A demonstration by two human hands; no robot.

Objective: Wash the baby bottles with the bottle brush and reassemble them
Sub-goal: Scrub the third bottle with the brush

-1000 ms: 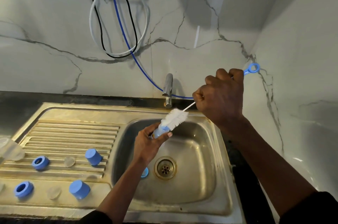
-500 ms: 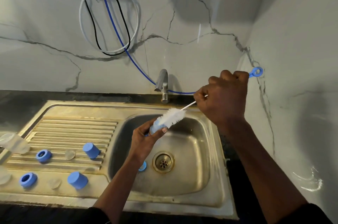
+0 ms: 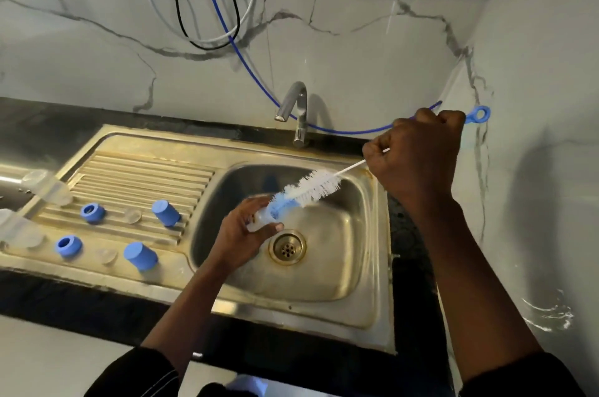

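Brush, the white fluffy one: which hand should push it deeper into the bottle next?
Right, probably. The right hand grips the brush by its handle, with the bristle tip at the mouth of the bottle. The left hand is busy holding that bottle steady over the sink.

Clear baby bottle held in left hand over stainless steel sink, white-bristled bottle brush gripped in right hand, brush tip set at bottle mouth

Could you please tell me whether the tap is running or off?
Off, it seems: no stream falls from the spout of the tap into the sink.
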